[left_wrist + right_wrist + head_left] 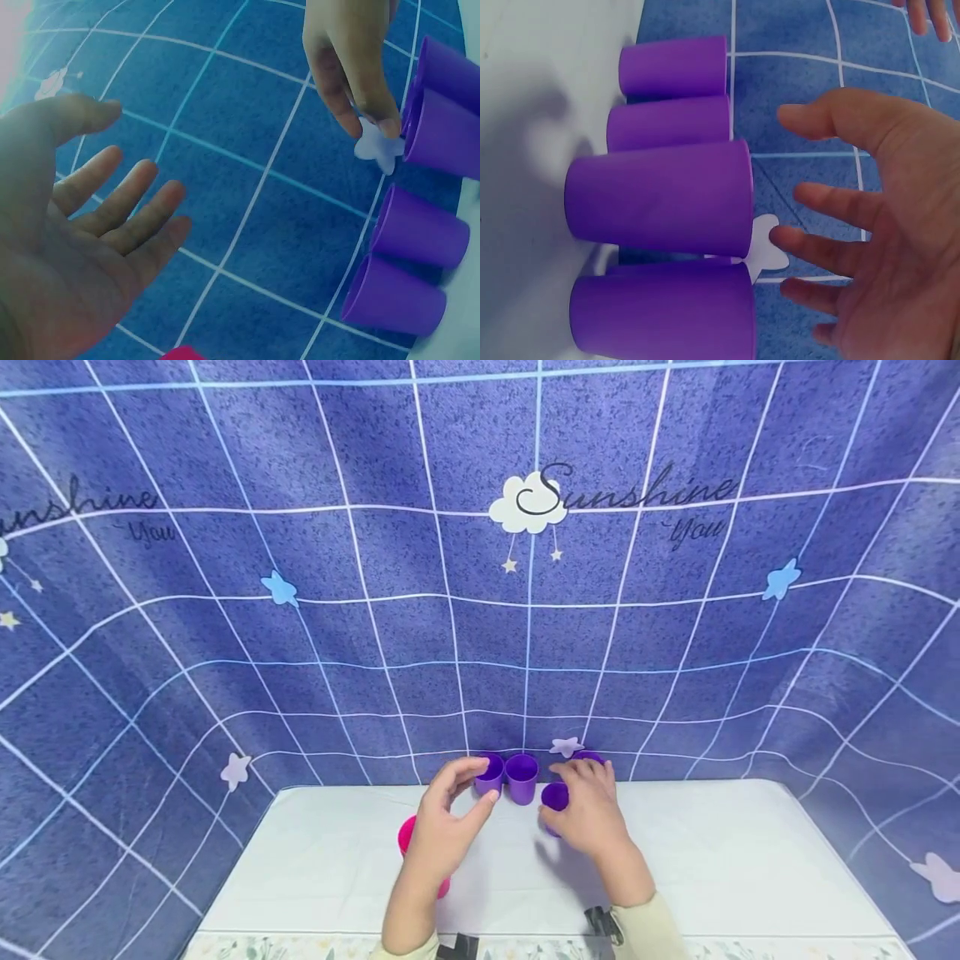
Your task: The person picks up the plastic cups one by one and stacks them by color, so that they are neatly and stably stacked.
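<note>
Several purple cups stand upright on the white table, among them a left one (489, 779), its close neighbour (521, 783) and a nearer one (553, 799) under my right hand (592, 806). In the right wrist view, my right hand's spread fingers (832, 247) hover just off the rims of two nearer purple cups (660, 199), holding nothing. My left hand (442, 827) is over the table, thumb and fingers apart and pointing towards the left purple cup. Its empty palm shows in the left wrist view. Pink cups (407, 833) are partly hidden beneath the left hand and forearm.
A blue gridded cloth (480, 635) with stars and clouds hangs directly behind the purple cups and along both sides. White cloth covers the table (720, 852), with a floral strip (300, 947) along the front edge. Dark straps circle both wrists.
</note>
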Motion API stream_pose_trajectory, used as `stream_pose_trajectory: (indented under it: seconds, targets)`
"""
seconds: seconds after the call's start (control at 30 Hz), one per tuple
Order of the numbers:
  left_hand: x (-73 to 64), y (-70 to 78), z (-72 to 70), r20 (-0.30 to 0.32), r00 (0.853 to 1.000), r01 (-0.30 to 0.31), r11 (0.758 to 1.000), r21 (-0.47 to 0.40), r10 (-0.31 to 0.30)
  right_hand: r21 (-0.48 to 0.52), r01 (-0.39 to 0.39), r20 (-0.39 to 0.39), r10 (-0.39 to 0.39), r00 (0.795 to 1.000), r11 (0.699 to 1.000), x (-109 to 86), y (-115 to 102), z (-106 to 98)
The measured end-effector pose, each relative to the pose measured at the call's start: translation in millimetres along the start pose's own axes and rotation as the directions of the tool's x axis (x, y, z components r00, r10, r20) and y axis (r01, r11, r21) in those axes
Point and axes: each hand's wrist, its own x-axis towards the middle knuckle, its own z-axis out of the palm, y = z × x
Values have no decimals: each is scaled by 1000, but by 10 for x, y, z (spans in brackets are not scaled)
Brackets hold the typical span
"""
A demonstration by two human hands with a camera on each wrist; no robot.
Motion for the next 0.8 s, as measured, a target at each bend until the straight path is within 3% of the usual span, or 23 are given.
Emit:
stream_pose_trajectory:
  seconds: [0.27, 0.43, 0.53, 0.67, 0.8]
  targets:
    - [-1, -4, 154, 80, 989, 134, 986, -102, -126, -81, -8, 58, 12, 998, 997, -19, 74, 33]
    - [-17, 6, 223, 147, 976, 178, 977, -122, -159, -145, 2, 122, 16, 992, 989, -15, 84, 78]
    - [-25, -24, 247, 179, 965, 207, 975, -79, -190, -148, -1, 140, 22, 990, 989, -21, 83, 108]
    - [-30, -81, 268, 217, 945, 242, 969, 44, -246, -163, 9, 152, 16, 988, 987, -37, 79, 147]
    - [-32, -118, 288, 251, 930, 244, 962, 124, -268, -188, 26, 142, 1, 990, 982, -47, 62, 159]
